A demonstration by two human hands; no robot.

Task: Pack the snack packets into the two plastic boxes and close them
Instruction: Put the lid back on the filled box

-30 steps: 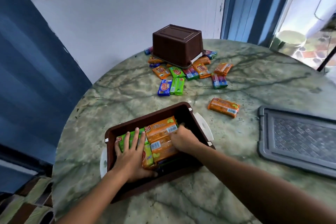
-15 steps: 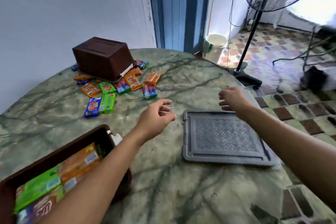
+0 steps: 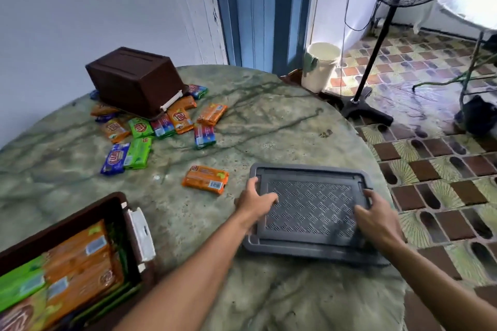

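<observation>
Left hand [image 3: 252, 201]: I have my fingers curled over the left edge of the grey lid [image 3: 309, 209].
Right hand [image 3: 376, 220]: gripping the lid's right edge.
Lid: flat on the green table [image 3: 269, 121].
Open box [image 3: 80, 212]: near left, full of packets.
Second box [image 3: 134, 80]: upturned over loose packets [image 3: 161, 126] at the far side.

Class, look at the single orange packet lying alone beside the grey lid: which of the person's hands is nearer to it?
Left. The left hand grips the grey lid's near-left edge, just right of the orange packet; the right hand holds the lid's far side.
</observation>
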